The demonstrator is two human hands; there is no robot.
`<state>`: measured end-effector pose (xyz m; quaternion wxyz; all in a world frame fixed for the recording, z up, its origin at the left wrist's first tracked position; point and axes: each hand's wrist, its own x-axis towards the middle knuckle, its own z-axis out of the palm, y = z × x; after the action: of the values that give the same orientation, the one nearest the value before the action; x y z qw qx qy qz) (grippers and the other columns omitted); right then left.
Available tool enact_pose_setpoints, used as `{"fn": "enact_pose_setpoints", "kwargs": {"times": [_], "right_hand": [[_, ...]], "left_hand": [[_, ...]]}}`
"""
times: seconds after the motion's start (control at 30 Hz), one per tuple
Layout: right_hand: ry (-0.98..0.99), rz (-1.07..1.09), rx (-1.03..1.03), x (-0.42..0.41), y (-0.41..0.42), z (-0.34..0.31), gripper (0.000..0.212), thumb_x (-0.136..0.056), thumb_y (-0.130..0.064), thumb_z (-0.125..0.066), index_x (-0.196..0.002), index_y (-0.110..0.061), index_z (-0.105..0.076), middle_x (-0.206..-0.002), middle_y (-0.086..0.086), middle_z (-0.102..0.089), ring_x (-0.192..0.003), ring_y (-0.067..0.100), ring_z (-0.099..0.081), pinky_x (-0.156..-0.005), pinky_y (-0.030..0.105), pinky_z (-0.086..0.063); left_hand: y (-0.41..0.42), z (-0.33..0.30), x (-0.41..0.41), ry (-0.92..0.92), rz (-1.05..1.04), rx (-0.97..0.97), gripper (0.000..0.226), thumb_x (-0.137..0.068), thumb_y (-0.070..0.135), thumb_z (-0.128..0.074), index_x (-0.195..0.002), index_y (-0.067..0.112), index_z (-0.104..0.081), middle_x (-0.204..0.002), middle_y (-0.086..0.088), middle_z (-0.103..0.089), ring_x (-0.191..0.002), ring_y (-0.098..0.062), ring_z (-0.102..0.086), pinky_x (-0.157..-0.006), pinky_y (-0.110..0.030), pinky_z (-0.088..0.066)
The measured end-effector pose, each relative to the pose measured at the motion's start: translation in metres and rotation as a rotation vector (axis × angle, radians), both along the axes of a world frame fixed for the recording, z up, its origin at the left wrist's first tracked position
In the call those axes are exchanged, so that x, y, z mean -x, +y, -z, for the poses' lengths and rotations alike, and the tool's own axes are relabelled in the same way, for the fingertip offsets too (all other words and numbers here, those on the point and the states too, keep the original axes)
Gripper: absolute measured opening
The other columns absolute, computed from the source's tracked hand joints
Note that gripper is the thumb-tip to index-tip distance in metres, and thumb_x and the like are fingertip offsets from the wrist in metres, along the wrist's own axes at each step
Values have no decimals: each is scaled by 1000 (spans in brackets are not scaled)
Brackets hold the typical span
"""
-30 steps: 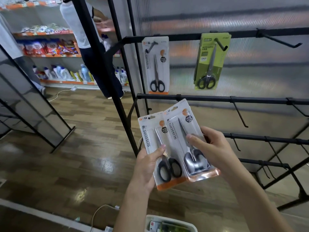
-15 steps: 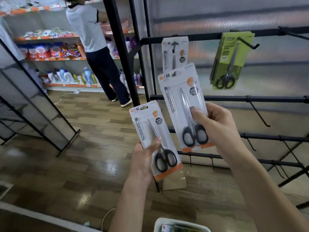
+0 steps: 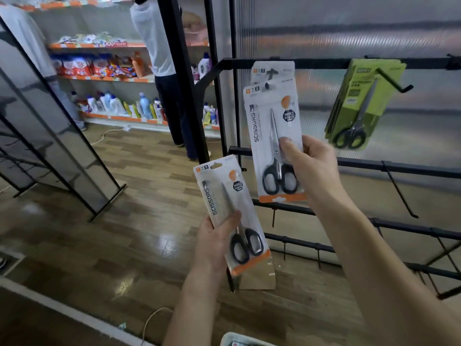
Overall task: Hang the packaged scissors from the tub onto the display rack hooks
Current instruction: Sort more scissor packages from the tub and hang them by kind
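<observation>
Right grip (image 3: 309,168) lifted pinched scissors pack (image 3: 274,141) to hook, left grip (image 3: 214,240) clamps another pack (image 3: 232,216), wood floor (image 3: 99,233)

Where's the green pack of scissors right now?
In the head view, the green scissors pack hangs on a hook of the top rail, upper right, to the right of the white pack held by the right hand.
</observation>
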<state>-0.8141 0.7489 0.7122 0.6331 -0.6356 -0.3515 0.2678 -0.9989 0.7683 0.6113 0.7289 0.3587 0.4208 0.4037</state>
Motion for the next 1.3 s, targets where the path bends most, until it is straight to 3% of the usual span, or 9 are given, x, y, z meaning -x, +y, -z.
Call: {"fn": "enact_pose_setpoints", "kwargs": {"times": [0.17, 0.27, 0.4, 0.6, 0.7, 0.83, 0.9, 1.07, 1.3], "right_hand": [[124, 44, -2, -12, 32, 4, 17, -99, -31, -68, -111, -20, -73, -98, -1, -80, -90, 16, -78, -84, 41, -63], [179, 60, 29, -16, 54, 4, 18, -97, -33, -68, -109, -20, -71, -98, 2, -78, -92, 22, -77, -86, 43, -62], [267, 89, 68, -23, 79, -4, 18, -99, -32, -68, -108, -17, -70, -93, 2, -76, -84, 20, -76, -73, 34, -63], [280, 133, 148, -32, 99, -8, 19, -95, -39, -71, -93, -21, -65, -89, -1, -72, -83, 19, -71, -79, 38, -59], [233, 110, 194, -31, 92, -3, 35, -93, -46, -72, -109, -17, -64, -96, -1, -67, -85, 15, -63, -67, 32, -49], [185, 144, 180, -20, 59, 15, 70, -88, -47, -77, -142, -18, -44, -125, -3, -51, -110, 15, -52, -93, 33, -42], [137, 92, 143, -11, 34, 30, 62, -92, -46, -73, -141, -18, -48, -125, -6, -55, -110, 13, -56, -96, 30, -46], [107, -245, 193, 6, -8, 62, 34, -91, -50, -71, -112, -24, -74, -100, -8, -78, -93, 3, -73, -75, 15, -51], [76, -149, 107, 1, -21, 72, 16, -93, -34, -75, -101, -19, -77, -91, -2, -79, -86, 13, -75, -71, 23, -56]], "left_hand": [[1, -2, -5, 1, 10, -16, 57, -79, 19, -89, -131, 7, -69, -119, -21, -77, -110, -42, -74, -99, -60, -59], [3, -6, -6, 4, -15, -12, 44, -83, 14, -79, -126, 6, -72, -116, -21, -78, -108, -42, -75, -101, -62, -57], [7, -11, -5, 3, -29, -8, 41, -78, 16, -79, -118, 7, -75, -113, -23, -78, -105, -43, -75, -101, -64, -56], [8, -13, -7, -9, 13, -20, 31, -91, 9, -71, -121, 13, -74, -116, -19, -79, -110, -42, -75, -96, -58, -61], [7, -14, -8, -7, 45, -36, 28, -96, 6, -68, -122, 16, -71, -113, -13, -81, -104, -33, -78, -91, -52, -64], [8, -14, -11, 19, 66, -50, 33, -89, 12, -72, -122, 18, -72, -114, -10, -81, -105, -29, -78, -100, -56, -59], [9, -12, -13, 21, 72, -40, 38, -88, 16, -73, -126, 19, -72, -118, -11, -80, -113, -34, -75, -103, -58, -57], [5, -12, -25, 9, 130, -48, 42, -93, 15, -68, -135, 18, -68, -123, -15, -78, -114, -35, -74, -100, -55, -59], [-3, -12, -34, 60, 236, -111, 38, -100, 16, -63, -137, 25, -66, -123, -9, -78, -113, -26, -76, -93, -44, -63]]}}
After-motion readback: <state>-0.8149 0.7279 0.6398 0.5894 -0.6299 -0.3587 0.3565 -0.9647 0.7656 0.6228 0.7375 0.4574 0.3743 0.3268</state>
